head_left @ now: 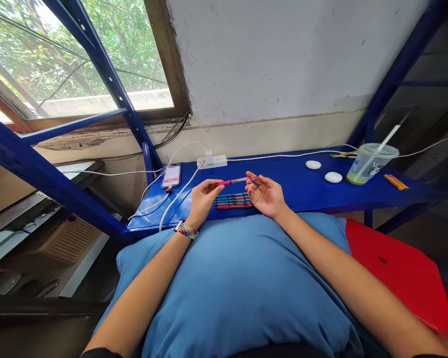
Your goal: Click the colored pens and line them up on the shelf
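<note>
Pink-and-clear pen (227,182), one: left hand (202,199) gripping its left end, right hand (267,197) with fingers part-curled at its right end, pinch unclear – raised above the blue table (283,184), apparently for fine control. Pens (233,201), several: laid side by side at the near edge – probably to keep them within easy reach

Bright window (134,54) daylight — right edge dim, smeared.

Left hand (204,200) pinches, thumb against fingers; right hand (266,196) turns palm up, fingers curled; both forearms reach forward, converging.
</note>
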Available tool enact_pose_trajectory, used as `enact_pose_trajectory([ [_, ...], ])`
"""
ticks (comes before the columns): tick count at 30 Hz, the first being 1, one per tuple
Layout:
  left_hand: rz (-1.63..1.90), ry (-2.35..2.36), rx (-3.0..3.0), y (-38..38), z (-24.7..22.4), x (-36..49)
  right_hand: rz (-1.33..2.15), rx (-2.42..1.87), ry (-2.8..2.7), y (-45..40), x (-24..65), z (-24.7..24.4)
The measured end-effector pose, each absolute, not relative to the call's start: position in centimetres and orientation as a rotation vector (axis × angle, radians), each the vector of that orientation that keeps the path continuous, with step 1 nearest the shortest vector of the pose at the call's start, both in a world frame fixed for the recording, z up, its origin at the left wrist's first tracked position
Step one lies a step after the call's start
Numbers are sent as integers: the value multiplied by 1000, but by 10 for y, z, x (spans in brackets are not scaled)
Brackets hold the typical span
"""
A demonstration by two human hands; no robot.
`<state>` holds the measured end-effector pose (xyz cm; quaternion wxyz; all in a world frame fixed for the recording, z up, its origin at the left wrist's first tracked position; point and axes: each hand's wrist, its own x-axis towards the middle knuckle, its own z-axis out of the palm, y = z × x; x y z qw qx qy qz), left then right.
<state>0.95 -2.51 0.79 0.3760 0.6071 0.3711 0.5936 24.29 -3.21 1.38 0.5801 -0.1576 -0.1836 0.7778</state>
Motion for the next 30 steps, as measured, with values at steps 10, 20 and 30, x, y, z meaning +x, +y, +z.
enact_pose_trajectory([
  [10, 1531, 976, 1566, -26, 9, 9, 1816, -384, -421, -38, 242, 18],
  [20, 1513, 968, 1553, -26, 9, 10, 1796, -422, -424, -34, 241, 16],
  [30, 1547, 982, 1563, -20, 6, 7, 1695, -546, -640, -35, 243, 22],
])
